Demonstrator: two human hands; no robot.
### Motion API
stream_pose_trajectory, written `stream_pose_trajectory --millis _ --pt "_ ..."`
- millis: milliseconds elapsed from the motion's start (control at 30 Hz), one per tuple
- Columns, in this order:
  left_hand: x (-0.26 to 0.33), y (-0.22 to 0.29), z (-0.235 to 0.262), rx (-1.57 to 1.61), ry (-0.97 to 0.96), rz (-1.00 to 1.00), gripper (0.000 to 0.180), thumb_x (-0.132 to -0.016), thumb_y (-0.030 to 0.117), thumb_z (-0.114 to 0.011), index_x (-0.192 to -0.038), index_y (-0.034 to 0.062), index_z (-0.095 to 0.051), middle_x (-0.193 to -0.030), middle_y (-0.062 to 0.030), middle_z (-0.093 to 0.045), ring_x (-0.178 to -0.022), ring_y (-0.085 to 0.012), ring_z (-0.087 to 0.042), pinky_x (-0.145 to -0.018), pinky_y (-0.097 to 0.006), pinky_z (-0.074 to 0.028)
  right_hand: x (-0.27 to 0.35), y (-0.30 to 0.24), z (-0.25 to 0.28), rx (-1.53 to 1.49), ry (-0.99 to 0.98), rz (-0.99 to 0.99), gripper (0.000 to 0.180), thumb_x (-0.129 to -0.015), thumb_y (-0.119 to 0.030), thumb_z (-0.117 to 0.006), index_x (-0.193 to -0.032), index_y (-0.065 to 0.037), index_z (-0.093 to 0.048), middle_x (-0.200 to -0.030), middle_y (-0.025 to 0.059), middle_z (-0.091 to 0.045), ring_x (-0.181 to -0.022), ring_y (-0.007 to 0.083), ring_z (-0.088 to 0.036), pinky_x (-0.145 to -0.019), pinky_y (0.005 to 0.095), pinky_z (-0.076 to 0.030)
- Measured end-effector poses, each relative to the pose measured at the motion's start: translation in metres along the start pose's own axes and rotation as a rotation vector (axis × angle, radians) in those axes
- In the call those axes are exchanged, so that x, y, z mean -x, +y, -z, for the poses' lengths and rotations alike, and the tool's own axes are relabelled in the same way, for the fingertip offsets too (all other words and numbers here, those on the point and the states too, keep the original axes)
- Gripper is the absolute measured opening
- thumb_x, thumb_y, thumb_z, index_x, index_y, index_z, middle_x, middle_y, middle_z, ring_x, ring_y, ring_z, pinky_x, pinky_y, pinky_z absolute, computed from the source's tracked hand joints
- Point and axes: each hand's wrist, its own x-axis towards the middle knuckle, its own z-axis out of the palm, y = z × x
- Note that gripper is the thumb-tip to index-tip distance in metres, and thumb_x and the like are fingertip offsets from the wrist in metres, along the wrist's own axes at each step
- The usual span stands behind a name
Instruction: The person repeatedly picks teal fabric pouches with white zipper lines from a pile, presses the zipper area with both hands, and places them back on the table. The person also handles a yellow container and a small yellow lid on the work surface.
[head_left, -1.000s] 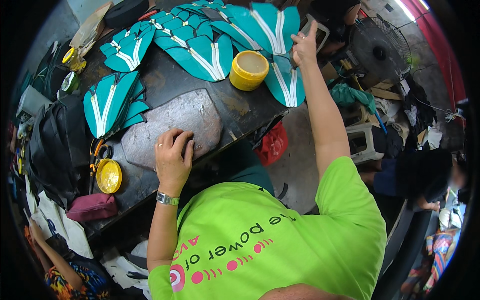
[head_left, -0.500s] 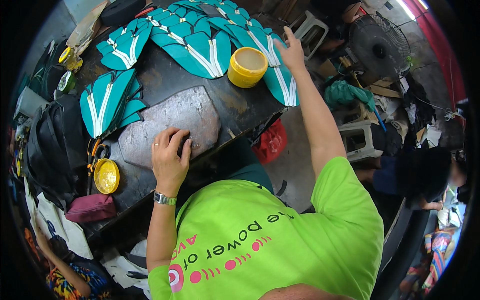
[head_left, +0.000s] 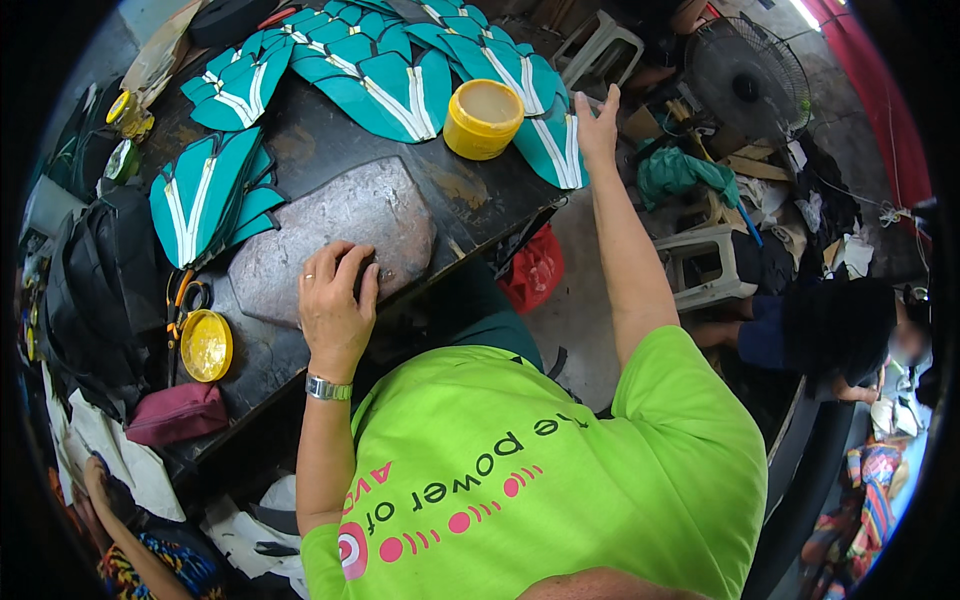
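My left hand (head_left: 338, 302) rests on the near edge of a grey, smooth-worn slab (head_left: 375, 215), its fingers loosely bent and a gap between thumb and forefinger; nothing shows in it. My right arm reaches out to the far right. There my right hand (head_left: 598, 130), thumb and fingers apart, is beside the outer teal sandal-strap piece (head_left: 550, 150) with white strips at the table's edge. Left of it stands an open yellow tub (head_left: 483, 122) with pale contents. A stack of similar teal pieces (head_left: 205, 205) lies left of the slab.
Rows of teal pieces (head_left: 400, 85) cover the far table (head_left: 285, 365). At left are a yellow lid (head_left: 207, 346), orange-handled scissors (head_left: 180, 300), a maroon pouch (head_left: 178, 415) and a black bag (head_left: 105, 290). Stools (head_left: 705, 265) and a fan (head_left: 748, 80) stand right; other people are nearby.
My right hand has moved slightly right and nearer, past the edge of the outer teal piece. My left hand stays on the slab. The whole view has shifted a little.
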Motion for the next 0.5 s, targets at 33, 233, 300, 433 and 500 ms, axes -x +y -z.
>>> stream_pose_trajectory --millis 33,233,300,433,500 --pt "0.0 0.0 0.0 0.006 0.01 -0.008 0.022 -0.087 0.012 -0.071 -0.108 0.0076 -0.07 -0.111 -0.0095 -0.064 -0.108 -0.0306 -0.06 -0.094 -0.042 -0.046 0.0 -0.001 -0.003 -0.037 -0.01 -0.012 0.088 -0.094 -0.046 -0.066 -0.159 -0.005 -0.021 -0.146 0.0355 -0.043 -0.125 0.041 -0.057 -0.102 0.0454 -0.047" --pt "0.0 0.001 -0.001 0.003 0.019 -0.009 0.021 -0.087 0.013 -0.072 -0.107 0.0079 -0.07 -0.11 -0.0087 -0.064 -0.107 -0.0305 -0.059 -0.093 -0.042 -0.046 0.008 -0.004 -0.01 0.167 0.058 0.232 0.081 -0.093 -0.047 -0.068 -0.156 -0.009 -0.032 -0.148 0.0311 -0.041 -0.129 0.0393 -0.053 -0.107 0.0462 -0.042" --pt "0.0 0.0 -0.001 -0.004 -0.001 0.004 0.021 -0.088 0.014 -0.071 -0.109 0.0079 -0.07 -0.113 -0.0095 -0.065 -0.107 -0.0309 -0.06 -0.094 -0.041 -0.047 0.007 -0.016 -0.007 0.157 0.05 0.4 0.061 -0.096 -0.045 -0.065 -0.145 -0.012 -0.05 -0.144 0.0274 -0.047 -0.13 0.038 -0.052 -0.109 0.045 -0.041" --pt "0.0 0.0 -0.001 0.032 0.029 -0.018 0.019 -0.087 0.013 -0.072 -0.105 0.0075 -0.07 -0.108 -0.009 -0.064 -0.105 -0.0303 -0.059 -0.091 -0.042 -0.046 0.009 -0.056 -0.007 -0.299 -0.479 0.483 0.035 -0.101 -0.042 -0.057 -0.118 -0.016 -0.075 -0.138 0.0221 -0.056 -0.129 0.039 -0.052 -0.108 0.0453 -0.04" --pt "-0.001 0.0 0.001 0.058 0.042 -0.022 0.018 -0.087 0.013 -0.072 -0.104 0.0069 -0.071 -0.107 -0.0097 -0.064 -0.103 -0.0306 -0.06 -0.09 -0.041 -0.047 0.016 -0.076 -0.012 -0.066 -0.513 0.524 0.044 -0.102 -0.051 -0.05 -0.114 -0.019 -0.077 -0.143 0.0171 -0.055 -0.136 0.0401 -0.046 -0.111 0.0536 -0.033"
